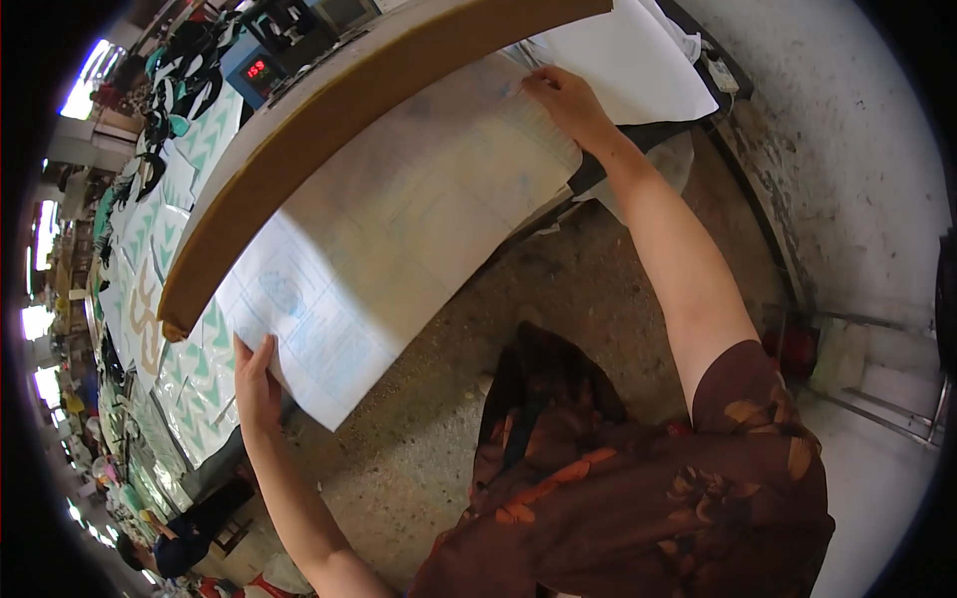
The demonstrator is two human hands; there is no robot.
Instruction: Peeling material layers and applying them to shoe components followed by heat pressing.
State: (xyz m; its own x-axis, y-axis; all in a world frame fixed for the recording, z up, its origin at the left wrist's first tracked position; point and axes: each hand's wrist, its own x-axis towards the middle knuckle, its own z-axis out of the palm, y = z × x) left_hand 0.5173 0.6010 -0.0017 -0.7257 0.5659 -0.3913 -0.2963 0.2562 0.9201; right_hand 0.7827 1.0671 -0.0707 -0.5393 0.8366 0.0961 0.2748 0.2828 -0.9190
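Evidently, the step in hand was the spreading or aligning of the sheet (409, 204) at the bar (319, 125); this was a judgement from the posture of both hands. The sheet lay on the near side of the bar, in front of the person, with its far edge hidden by the bar. Its near left corner projected, as seen from above, over the floor (399, 448).

The left hand (257, 384) was narrow: thumb and fingers appeared to pinch the sheet at its left end, just beyond the bar's left tip. The right hand (566, 100) was also narrow, its fingertips closed on the far right corner, near the white paper (638, 65).

The next move called, in judgement, for even tension between both hands and a check that the sheet was flat and parallel to the bar (whether any backing was attached could not be told).

The long axis of the sheet ran diagonally, from near left to far right, roughly along the bar. The short left end, carrying pale blue printing, pointed toward the left hand; the right end, in shade, pointed toward the right forearm. The direction of the printing was too faint to read.
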